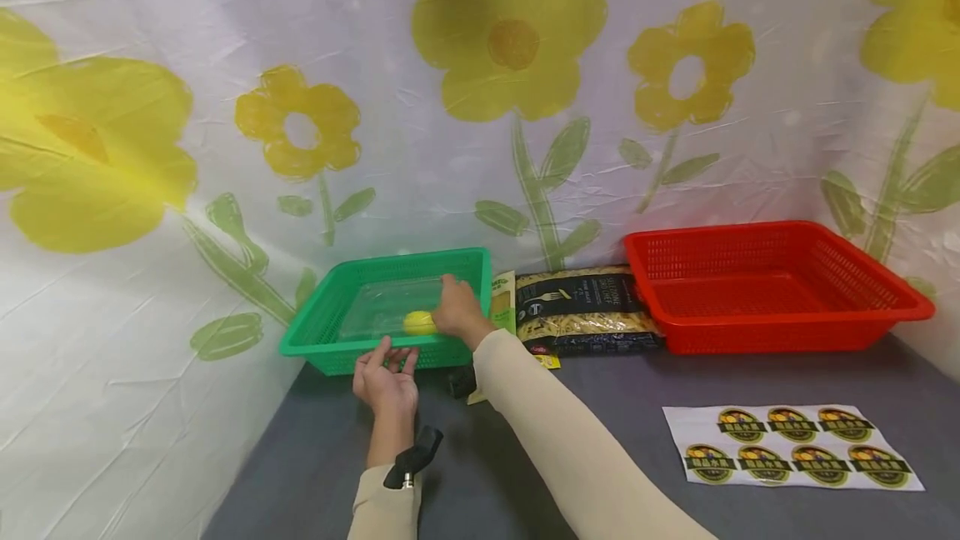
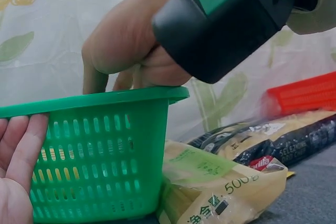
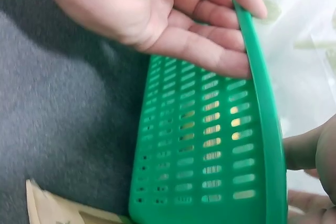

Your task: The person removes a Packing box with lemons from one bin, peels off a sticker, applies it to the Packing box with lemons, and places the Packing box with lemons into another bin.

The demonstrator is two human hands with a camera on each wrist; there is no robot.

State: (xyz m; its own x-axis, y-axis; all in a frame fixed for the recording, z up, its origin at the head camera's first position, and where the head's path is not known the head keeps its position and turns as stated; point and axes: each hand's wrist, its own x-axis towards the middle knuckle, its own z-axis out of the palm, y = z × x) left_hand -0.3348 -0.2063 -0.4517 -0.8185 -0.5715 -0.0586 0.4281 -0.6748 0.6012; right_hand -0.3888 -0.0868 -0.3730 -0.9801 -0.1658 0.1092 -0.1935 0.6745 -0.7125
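The green basket (image 1: 300, 340) stands at the back left. At its front rim is my left hand (image 1: 386, 382); in the right wrist view its thumb hooks over the rim while the fingers (image 3: 210, 51) press the outer wall. Inside lies a clear plastic container (image 1: 375, 307), with a yellow, pale-striped fruit (image 1: 419, 322) at its front right. My right hand (image 1: 461, 311) reaches over the rim into the basket, fingers pointing down by the container's right end and close to the fruit. The basket wall hides its fingertips in the left wrist view; I cannot tell whether they grip anything.
Right of the green basket lie a pale 500g packet (image 2: 226, 182) and a dark pasta bag (image 1: 585, 307). A red basket (image 1: 780, 332) stands at the back right. A sheet of round stickers (image 1: 795, 448) lies in front of it. A flowered cloth (image 1: 405, 190) hangs behind.
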